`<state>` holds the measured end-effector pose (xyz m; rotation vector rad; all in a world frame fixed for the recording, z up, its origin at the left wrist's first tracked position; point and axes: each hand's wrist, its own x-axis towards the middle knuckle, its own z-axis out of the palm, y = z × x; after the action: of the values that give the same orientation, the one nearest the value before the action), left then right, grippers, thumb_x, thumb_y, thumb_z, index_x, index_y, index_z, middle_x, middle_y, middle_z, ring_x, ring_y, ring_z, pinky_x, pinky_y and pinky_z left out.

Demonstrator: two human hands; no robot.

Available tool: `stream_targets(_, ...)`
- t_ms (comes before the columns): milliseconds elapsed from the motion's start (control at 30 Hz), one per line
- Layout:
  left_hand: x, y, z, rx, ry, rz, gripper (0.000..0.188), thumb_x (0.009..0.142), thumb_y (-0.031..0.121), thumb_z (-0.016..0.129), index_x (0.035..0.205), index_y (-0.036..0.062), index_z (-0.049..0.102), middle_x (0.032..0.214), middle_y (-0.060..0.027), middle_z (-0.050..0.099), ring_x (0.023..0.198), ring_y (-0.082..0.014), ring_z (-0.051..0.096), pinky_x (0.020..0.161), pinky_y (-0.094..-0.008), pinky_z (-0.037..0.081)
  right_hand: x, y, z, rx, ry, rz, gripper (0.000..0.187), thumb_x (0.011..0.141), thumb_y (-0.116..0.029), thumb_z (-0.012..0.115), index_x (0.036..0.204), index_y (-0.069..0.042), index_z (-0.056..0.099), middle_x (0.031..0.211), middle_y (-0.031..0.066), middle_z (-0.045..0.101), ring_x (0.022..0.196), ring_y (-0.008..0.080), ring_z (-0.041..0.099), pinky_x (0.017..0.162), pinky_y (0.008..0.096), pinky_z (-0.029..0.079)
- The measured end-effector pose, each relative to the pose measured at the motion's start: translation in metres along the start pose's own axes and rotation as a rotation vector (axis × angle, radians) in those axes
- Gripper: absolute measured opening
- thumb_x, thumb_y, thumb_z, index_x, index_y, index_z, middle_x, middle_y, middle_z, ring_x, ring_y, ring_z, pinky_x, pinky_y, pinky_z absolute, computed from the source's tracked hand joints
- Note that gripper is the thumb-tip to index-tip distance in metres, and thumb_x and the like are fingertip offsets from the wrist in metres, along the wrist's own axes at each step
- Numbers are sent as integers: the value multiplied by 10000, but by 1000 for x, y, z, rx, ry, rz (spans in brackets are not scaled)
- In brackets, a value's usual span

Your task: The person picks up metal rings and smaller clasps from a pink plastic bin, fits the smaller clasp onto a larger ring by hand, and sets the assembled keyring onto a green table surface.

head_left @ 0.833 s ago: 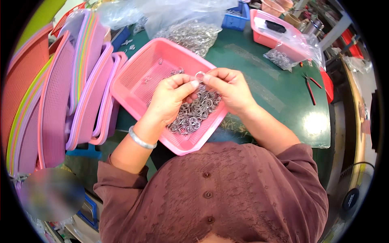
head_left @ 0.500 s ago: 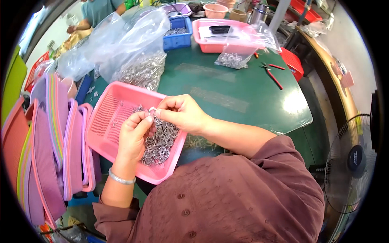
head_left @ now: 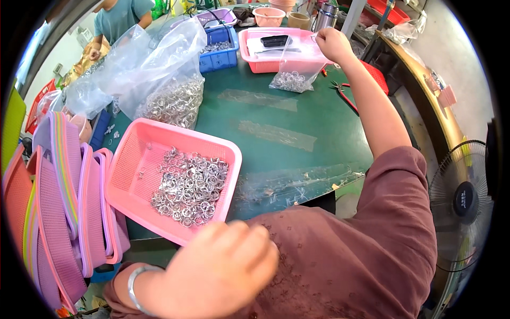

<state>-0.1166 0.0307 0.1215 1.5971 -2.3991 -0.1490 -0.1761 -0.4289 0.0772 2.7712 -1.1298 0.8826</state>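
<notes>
"Moved apart since the earlier frame: the right hand point(head_left: 333, 45) has been carried out to the far pink tray point(head_left: 260, 66), and the left hand point(head_left: 218, 268) has been drawn back from the near pink basket point(head_left: 133, 165)."

"Is anything held?"

"The right hand's fingers are curled together; a small glint can be seen by their tips, but whether a ring is clamped there cannot be told. The left hand is blurred, its fingers close together, and its grip cannot be judged."

"How much has been done?"

"Only a small part, it would be judged: a modest lot is gathered in the small clear bag point(head_left: 292, 81) just in front of the tray, while a far larger heap of metal rings point(head_left: 194, 186) is left loose in the near basket. More are held in the large clear bag point(head_left: 170, 58) behind."

"How do the rings look?"

"Silvery, shiny and jumbled, massed toward the basket's right side, with a few strays scattered at left."
</notes>
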Motion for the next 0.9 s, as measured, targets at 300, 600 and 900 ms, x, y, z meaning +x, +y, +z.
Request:
stream_targets(300, -14, 34, -20, 320, -37, 150, 216, 594, 148, 547, 772, 35, 593, 854, -114, 543, 773, -234, 545, 595, -303, 428, 4, -25, -9, 6, -29, -235, 242, 791, -224, 535, 907, -35, 630, 858, 153, 625, 806, 297, 600, 725, 368, 465)
stream_targets(600, -73, 9, -29, 26, 61, 32, 202, 563, 143, 693, 750, 125, 620, 796, 2, 588, 672, -136, 567, 553, -268, 417, -113, -167, 2, 652, -427, -1022, 91, 729, -36, 577, 815, -17, 554, 739, 117, 526, 680, 264, 537, 601, 326, 443)
stream_targets(900, -122, -63, 82, -21, 321, -686, 211, 692, 191, 674, 828, 47, 601, 811, -66, 569, 807, -247, 531, 827, -406, 351, -152, -259, 30, 319, -1398, -1095, 204, 735, -71, 555, 918, -49, 642, 779, 110, 536, 733, 294, 545, 673, 353, 445)
